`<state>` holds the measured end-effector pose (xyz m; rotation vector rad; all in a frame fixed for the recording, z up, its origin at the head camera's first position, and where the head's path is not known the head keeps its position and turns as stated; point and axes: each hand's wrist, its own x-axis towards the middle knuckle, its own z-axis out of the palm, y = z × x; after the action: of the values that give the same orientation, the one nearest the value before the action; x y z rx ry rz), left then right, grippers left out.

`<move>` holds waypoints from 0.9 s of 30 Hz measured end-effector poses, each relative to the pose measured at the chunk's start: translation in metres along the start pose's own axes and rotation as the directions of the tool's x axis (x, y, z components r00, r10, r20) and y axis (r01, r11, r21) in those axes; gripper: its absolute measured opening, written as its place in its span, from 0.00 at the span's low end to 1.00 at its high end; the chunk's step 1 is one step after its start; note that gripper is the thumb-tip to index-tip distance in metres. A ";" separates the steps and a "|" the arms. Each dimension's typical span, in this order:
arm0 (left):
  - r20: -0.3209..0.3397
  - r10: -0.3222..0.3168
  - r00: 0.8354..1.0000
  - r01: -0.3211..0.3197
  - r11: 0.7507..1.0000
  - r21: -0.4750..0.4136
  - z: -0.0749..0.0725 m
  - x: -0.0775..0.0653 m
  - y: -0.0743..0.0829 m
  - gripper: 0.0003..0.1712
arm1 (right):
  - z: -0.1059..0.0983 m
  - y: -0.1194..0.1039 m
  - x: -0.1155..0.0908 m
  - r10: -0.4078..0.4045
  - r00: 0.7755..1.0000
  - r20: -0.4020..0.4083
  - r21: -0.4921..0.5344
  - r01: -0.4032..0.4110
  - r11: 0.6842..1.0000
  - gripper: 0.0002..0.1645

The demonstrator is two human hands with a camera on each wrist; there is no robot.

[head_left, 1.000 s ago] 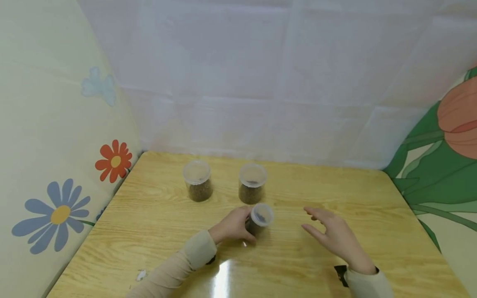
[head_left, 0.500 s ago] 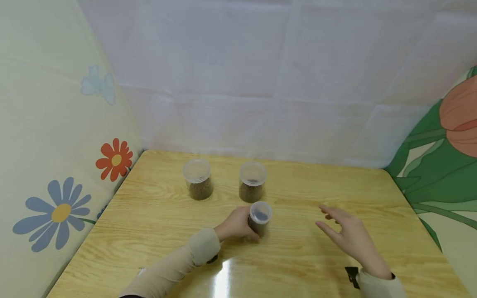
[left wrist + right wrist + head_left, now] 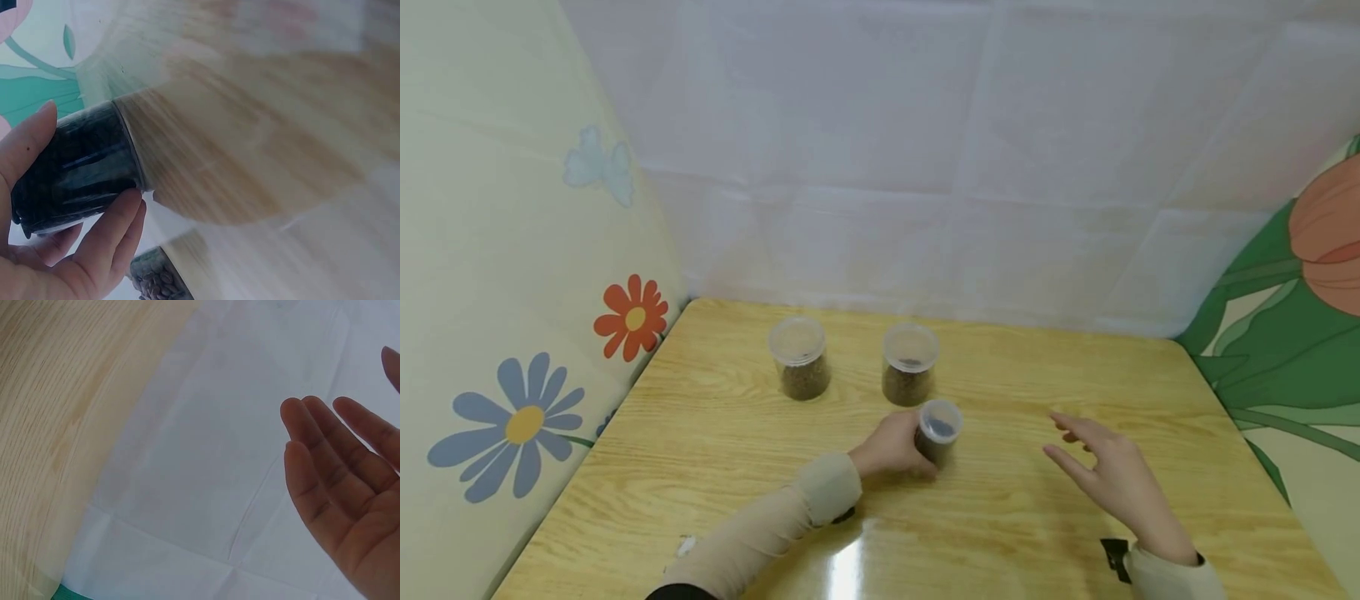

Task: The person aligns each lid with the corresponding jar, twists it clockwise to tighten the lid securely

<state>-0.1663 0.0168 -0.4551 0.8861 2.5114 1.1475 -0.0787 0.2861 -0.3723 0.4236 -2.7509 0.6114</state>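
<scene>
My left hand [image 3: 892,443] grips a small clear jar [image 3: 937,433] with a pale lid and dark contents, thumb on one side and fingers on the other. In the left wrist view the dark-filled jar [image 3: 81,169] lies between thumb and fingers, close over the wooden surface. My right hand [image 3: 1112,475] hovers to the right of the jar, holding nothing, with its fingers loosely bent and thumb apart. The right wrist view shows that hand [image 3: 350,494] with its palm bare.
Two wider clear jars with lids stand behind the left hand: a left jar [image 3: 801,358] with brown contents and a right jar [image 3: 909,365] with darker contents. The wooden table [image 3: 1037,375] ends at a white sheet [image 3: 850,167]. Flower-printed cloth [image 3: 512,292] hangs at the sides.
The left hand has shifted slightly right with the small jar, after a small dip left. The right hand has drawn back to the right, away from the jar.
</scene>
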 end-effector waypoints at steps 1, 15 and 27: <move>-0.001 -0.001 1.000 0.002 1.000 0.003 0.001 0.001 0.001 0.38 | 0.000 0.000 0.000 0.000 1.000 0.000 -0.001 0.000 1.000 0.25; -0.028 -0.009 1.000 0.009 1.000 -0.004 0.014 0.022 0.008 0.39 | -0.004 0.002 -0.002 0.018 1.000 -0.010 0.001 -0.018 1.000 0.26; -0.033 -0.054 0.998 0.055 0.998 0.024 0.027 0.046 0.020 0.38 | -0.005 0.005 -0.002 0.021 1.000 -0.017 -0.013 -0.022 1.000 0.25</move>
<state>-0.1817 0.0710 -0.4570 0.8060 2.5645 1.1252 -0.0769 0.2927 -0.3705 0.3845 -2.7450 0.5985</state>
